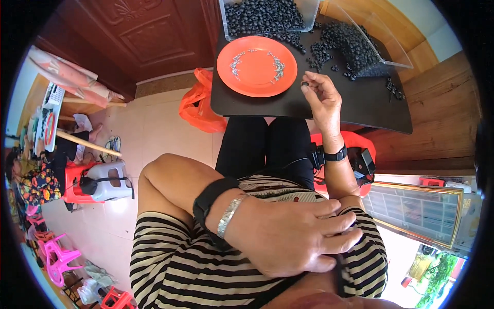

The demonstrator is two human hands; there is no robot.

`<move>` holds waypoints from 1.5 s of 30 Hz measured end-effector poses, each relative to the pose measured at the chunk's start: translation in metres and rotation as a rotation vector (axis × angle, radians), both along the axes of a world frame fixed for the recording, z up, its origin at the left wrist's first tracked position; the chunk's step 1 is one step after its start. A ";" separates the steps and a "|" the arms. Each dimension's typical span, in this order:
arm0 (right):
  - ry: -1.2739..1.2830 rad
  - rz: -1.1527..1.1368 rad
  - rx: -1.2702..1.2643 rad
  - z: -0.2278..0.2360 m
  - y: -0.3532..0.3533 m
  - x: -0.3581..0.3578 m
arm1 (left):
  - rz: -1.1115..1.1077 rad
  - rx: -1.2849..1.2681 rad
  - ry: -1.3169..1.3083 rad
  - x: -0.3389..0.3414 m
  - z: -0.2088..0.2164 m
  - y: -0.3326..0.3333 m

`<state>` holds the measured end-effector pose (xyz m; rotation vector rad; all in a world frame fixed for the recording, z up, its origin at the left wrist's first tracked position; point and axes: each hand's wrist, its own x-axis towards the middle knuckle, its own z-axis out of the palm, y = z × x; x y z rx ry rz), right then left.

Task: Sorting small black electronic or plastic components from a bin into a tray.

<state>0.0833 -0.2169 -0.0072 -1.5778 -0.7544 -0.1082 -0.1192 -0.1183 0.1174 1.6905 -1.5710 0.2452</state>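
Note:
My right hand [321,98] is raised over the black table [360,105] and pinches a small black ring [304,84] between thumb and fingers, just right of the orange plate [257,66]. The plate carries scattered tiny silver parts [278,67]. My left hand [293,234] lies flat across my striped shirt, fingers together and resting on my right arm near the elbow; it holds nothing. A clear bin of black rings [262,15] stands at the table's far edge, and a second clear tray tipped on its side spills a heap of black rings [350,46] onto the table.
An orange plastic bag [198,105] lies on the tiled floor left of the table. A red stool [355,149] is under me. At far left another person sits by a grey and red stool [105,180]; pink chairs [56,255] stand lower left. A wooden door is behind.

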 end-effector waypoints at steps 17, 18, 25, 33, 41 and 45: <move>-0.003 -0.103 -0.054 0.001 -0.010 -0.008 | -0.197 -0.121 0.316 0.002 -0.011 -0.006; -0.010 -0.090 -0.035 0.000 -0.009 -0.008 | -0.111 -0.098 0.264 0.002 -0.010 -0.005; -0.068 -0.111 -0.114 -0.001 -0.010 -0.012 | -0.204 0.005 0.275 0.006 -0.019 0.003; -0.057 -0.107 -0.095 0.003 -0.008 -0.015 | -0.221 -0.106 0.286 0.004 -0.011 0.000; -0.083 -0.015 -0.003 0.014 -0.004 -0.016 | -0.361 0.007 0.345 0.032 -0.009 0.045; -0.037 0.096 0.104 0.024 0.003 -0.011 | 0.164 -0.427 0.715 0.057 -0.033 0.110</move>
